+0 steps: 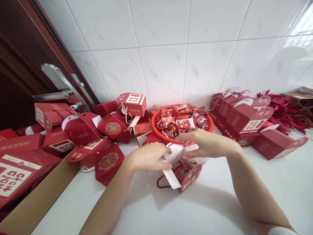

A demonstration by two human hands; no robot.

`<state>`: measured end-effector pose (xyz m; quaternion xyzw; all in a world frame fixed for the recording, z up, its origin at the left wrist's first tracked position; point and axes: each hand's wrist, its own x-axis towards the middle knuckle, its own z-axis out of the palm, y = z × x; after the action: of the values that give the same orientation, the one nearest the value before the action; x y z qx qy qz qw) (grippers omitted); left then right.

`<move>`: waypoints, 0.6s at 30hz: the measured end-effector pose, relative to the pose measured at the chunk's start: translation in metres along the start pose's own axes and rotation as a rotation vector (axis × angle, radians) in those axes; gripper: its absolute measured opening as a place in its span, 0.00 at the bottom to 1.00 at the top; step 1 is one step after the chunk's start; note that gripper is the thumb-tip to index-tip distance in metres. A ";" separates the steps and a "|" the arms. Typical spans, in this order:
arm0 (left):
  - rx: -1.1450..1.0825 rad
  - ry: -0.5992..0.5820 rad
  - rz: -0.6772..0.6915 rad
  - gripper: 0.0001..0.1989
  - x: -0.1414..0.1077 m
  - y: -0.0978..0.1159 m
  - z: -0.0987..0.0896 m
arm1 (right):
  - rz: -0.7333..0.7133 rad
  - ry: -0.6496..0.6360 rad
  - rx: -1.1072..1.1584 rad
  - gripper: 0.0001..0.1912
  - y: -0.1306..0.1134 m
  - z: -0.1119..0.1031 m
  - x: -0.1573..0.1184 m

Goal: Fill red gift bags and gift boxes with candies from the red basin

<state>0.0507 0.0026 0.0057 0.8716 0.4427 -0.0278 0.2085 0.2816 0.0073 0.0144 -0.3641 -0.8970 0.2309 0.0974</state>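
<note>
A red paper gift box (192, 179) with white inner flaps stands open on the white table in front of me. Red-wrapped sweets (181, 170) lie inside it. At its left side, my left hand (150, 157) pinches a white flap between thumb and fingers. My right hand (204, 142) is at the back flap, thumb on the near side and curled fingers behind it. A dark red cord handle (163, 186) loops out on the table to the left of the box. Just behind my hands sits a red plastic basket (154, 125) heaped with wrapped sweets (184, 119).
Closed red gift boxes (111, 127) pile up on the left, some in a cardboard carton (52, 187). More boxes (241, 116) are stacked at the right, beside a heap of dark red ribbon-like pieces (285, 111). Behind are a tiled wall (161, 71) and a door handle (52, 95).
</note>
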 end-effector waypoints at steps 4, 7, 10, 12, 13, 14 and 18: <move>-0.010 -0.047 0.002 0.15 0.000 -0.001 -0.002 | 0.051 0.108 -0.034 0.21 0.008 -0.012 -0.016; -0.064 0.036 0.025 0.13 0.004 -0.007 -0.005 | 0.101 0.177 -0.059 0.21 0.013 -0.018 -0.028; -0.174 0.221 0.064 0.13 0.018 -0.019 -0.007 | 0.155 0.281 -0.097 0.21 0.019 -0.022 -0.039; -0.236 0.375 0.073 0.13 0.034 -0.027 -0.006 | 0.190 0.326 -0.131 0.22 0.023 -0.024 -0.046; -0.252 0.439 0.068 0.13 0.044 -0.031 -0.006 | 0.207 0.338 -0.149 0.23 0.025 -0.025 -0.049; -0.255 0.486 0.062 0.13 0.054 -0.034 -0.005 | 0.225 0.343 -0.165 0.24 0.027 -0.026 -0.052; -0.191 0.515 0.091 0.15 0.094 -0.036 -0.002 | 0.269 0.359 -0.202 0.25 0.030 -0.029 -0.060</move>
<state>0.0793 0.0935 -0.0262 0.8453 0.4422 0.2460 0.1712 0.3526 -0.0062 0.0250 -0.5233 -0.8273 0.0823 0.1867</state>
